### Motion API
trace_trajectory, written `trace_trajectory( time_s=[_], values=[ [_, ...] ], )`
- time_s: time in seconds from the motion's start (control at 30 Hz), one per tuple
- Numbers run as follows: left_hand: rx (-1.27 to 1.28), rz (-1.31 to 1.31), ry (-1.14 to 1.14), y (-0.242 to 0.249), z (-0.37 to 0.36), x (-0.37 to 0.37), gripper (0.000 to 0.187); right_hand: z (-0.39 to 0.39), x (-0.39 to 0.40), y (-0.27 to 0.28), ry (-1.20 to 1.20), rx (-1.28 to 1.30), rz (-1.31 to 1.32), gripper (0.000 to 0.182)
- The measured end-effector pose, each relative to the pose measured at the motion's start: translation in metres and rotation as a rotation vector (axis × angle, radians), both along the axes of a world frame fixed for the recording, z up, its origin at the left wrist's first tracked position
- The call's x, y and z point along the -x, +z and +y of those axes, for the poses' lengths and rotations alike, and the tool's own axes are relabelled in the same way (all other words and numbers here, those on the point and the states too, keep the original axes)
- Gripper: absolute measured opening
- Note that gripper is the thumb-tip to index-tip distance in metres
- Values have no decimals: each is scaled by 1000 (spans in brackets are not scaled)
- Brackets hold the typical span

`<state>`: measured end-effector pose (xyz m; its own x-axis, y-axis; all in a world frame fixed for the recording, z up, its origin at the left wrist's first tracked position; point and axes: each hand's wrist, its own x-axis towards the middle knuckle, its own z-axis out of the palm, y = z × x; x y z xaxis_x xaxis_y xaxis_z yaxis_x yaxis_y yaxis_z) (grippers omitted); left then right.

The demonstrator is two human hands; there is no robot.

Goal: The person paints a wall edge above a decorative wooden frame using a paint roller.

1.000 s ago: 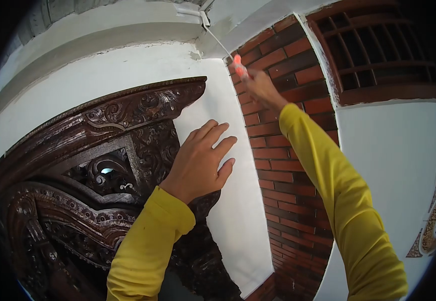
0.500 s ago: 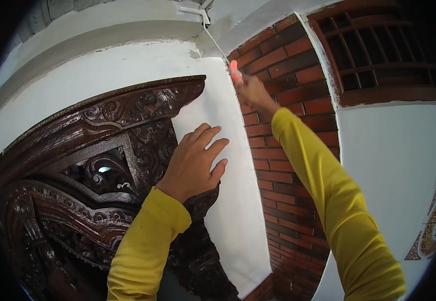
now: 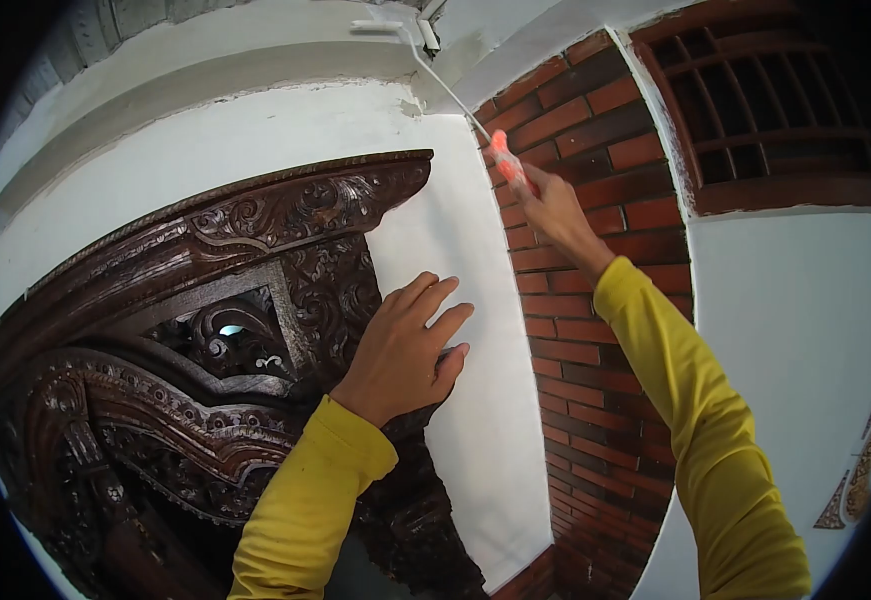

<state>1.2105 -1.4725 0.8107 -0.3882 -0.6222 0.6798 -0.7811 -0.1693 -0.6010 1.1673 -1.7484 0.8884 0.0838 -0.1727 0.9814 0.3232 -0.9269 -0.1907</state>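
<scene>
My right hand (image 3: 560, 220) is closed around the orange handle of a paint roller (image 3: 503, 158). The roller's thin wire frame runs up and left to a slim white roller head, which overlaps the upper wall near the ceiling corner. In front of the carved dark-wood panel (image 3: 325, 200) and the white wall strip (image 3: 475, 400) is my left hand (image 3: 405, 350). Its fingers are spread and slightly bent, with nothing held in them. Both arms wear yellow sleeves.
A red brick wall section (image 3: 595, 330) stands right of the white strip. Higher on the right is a brown barred window (image 3: 775, 110). The carved panel fills the lower left, below a grey-white ledge (image 3: 235, 90). Patterned decoration (image 3: 860, 470) shows at the far right edge.
My right hand has shifted right and slightly down in view, and more of the roller head shows. My left hand and the background have also shifted right; its fingers stay spread.
</scene>
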Motion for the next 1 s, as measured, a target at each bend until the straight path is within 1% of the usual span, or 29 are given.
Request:
trace_trajectory(
  time_s=[0.03,0.1,0.17,0.23,0.33,0.37,0.43,0.47,0.5,0.53,0.57,0.63,0.7,0.73,0.8,0.87,0.93,1.0],
  values=[
    [6,-6,16,0,2,-2,37,1,-6,14,-16,55,-33,35],
    [0,2,33,3,8,-2,38,14,-8,47,43,-12,-8,31],
    [4,4,48,8,11,-5,39,37,6,83,143,-140,157,26],
    [19,1,56,18,11,-10,39,38,-6,116,155,-101,136,22],
    [69,30,66,39,8,-16,40,52,-20,127,183,-148,175,23],
    [89,32,52,46,7,-21,40,56,-24,117,188,-159,175,23],
    [125,51,54,53,7,-21,41,56,-35,80,127,-50,170,28],
    [146,61,55,53,8,-20,41,62,-34,56,132,-126,205,31],
    [143,61,56,50,10,-18,41,46,-57,37,17,-29,115,32],
    [139,57,57,47,13,-14,41,53,-50,13,34,-53,114,33],
    [136,51,59,43,16,-10,41,43,-65,-9,-25,30,-29,32],
    [114,26,84,32,20,-1,41,50,-51,-31,7,-33,6,30],
    [78,24,87,26,23,8,41,53,-46,-30,4,-51,-14,29],
    [70,21,77,25,23,12,41,50,-48,-19,-22,-20,-57,28],
    [48,17,61,25,23,17,41,41,-55,19,-72,38,-140,30],
    [44,22,53,29,18,19,41,50,-43,69,-16,10,-82,30],
    [37,33,50,37,13,17,41,71,-10,111,108,-103,236,28],
    [66,28,38,49,8,8,40,83,-11,127,153,-122,214,27]
  ],
)
